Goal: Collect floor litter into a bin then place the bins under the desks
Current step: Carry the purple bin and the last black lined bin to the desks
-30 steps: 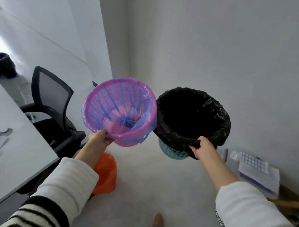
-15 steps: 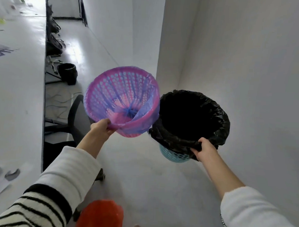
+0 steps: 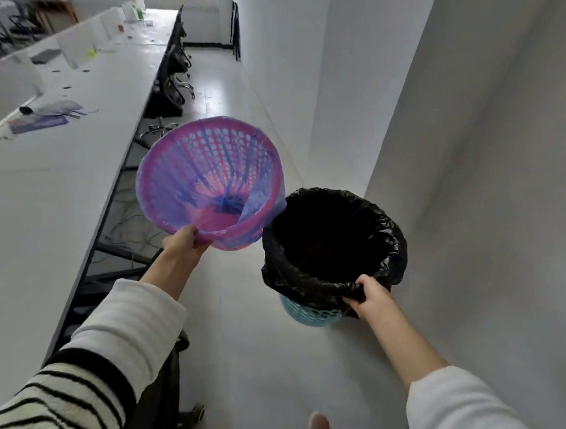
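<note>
- So the view has swung up a lot over the last second: a moment back it was mostly a blank wall, a chair and an orange bag on the floor, now there's a whole aisle running down beside the long desk to a window at the far end. The orange bag has dropped out of sight.
- The hands themselves have barely changed. Left hand is still clamped on the near rim of the pink bin, thumb on the inside, fingers wrapped under. The bin is tipped mouth-toward-camera and looks empty apart from its purplish liner.
- Right hand still has fingers curled over the near rim of the black-bag bin, pinching the bag against the blue basket underneath. Can't tell what's in it, the inside is just dark.
- The two bins hang side by side in the air over the floor, rims touching or nearly so.
- My read: litter collecting is done, and this is the carry leg, walking down the aisle to tuck a bin under each desk spot.
- Chairs line the desk edge ahead, so a bin probably has to go in beside one.
</note>
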The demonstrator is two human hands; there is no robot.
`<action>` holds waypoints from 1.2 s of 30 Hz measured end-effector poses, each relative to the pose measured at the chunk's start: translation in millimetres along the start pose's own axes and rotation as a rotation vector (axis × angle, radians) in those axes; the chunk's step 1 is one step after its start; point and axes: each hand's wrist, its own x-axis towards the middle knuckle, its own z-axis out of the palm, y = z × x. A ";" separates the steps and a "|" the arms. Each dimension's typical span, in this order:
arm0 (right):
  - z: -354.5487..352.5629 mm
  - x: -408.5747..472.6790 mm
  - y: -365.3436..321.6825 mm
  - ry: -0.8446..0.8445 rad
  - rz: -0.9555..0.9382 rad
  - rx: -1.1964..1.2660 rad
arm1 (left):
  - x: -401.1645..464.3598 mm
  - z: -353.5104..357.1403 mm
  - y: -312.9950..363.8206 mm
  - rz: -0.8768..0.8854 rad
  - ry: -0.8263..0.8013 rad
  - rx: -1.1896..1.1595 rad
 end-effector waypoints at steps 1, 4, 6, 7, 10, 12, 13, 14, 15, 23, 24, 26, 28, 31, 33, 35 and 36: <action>18.8 17.4 -10.0 -0.021 0.019 -0.025 | 16.9 10.5 3.7 0.005 0.017 -0.036; 79.5 64.2 -40.9 -0.090 0.060 -0.122 | 85.0 34.0 18.6 0.005 0.086 -0.060; 121.2 91.5 -60.8 -0.133 0.071 -0.172 | 113.8 46.9 30.0 0.003 0.135 -0.075; 137.2 103.2 -68.3 -0.139 0.067 -0.156 | 120.3 50.0 33.9 0.009 0.157 -0.115; 209.8 136.7 -95.9 -0.156 0.069 -0.192 | 156.7 70.5 54.9 0.035 0.209 -0.153; 263.3 164.6 -109.8 -0.162 0.080 -0.208 | 200.5 78.1 71.2 0.050 0.264 -0.181; 289.7 176.7 -117.5 -0.167 0.092 -0.203 | 224.0 82.2 80.3 0.046 0.273 -0.206; 313.3 187.5 -124.3 -0.171 0.093 -0.203 | 245.1 84.2 87.9 0.030 0.286 -0.196; 337.1 199.2 -130.3 -0.170 0.106 -0.204 | 269.1 84.8 93.8 0.003 0.288 -0.186; 559.5 290.5 -174.2 -0.115 0.111 -0.114 | 462.8 139.9 171.1 -0.071 0.281 -0.124; 592.0 300.9 -179.8 -0.109 0.110 -0.114 | 487.1 152.6 186.3 -0.062 0.288 -0.093; 638.0 318.3 -192.5 -0.085 0.097 -0.104 | 520.8 172.4 204.4 -0.063 0.297 -0.126; 691.1 345.9 -211.6 -0.066 0.105 -0.098 | 566.4 198.1 226.1 -0.042 0.305 -0.127; 750.9 378.2 -238.5 -0.056 0.132 -0.048 | 616.0 230.0 245.2 -0.028 0.299 -0.141; 804.6 411.6 -258.5 -0.067 0.141 -0.037 | 676.6 250.9 260.8 -0.073 0.290 -0.096; 854.3 446.1 -276.1 -0.043 0.144 0.010 | 746.1 264.3 271.1 -0.104 0.302 -0.046; 879.9 460.1 -284.8 -0.037 0.148 0.022 | 775.8 273.5 278.1 -0.134 0.293 -0.006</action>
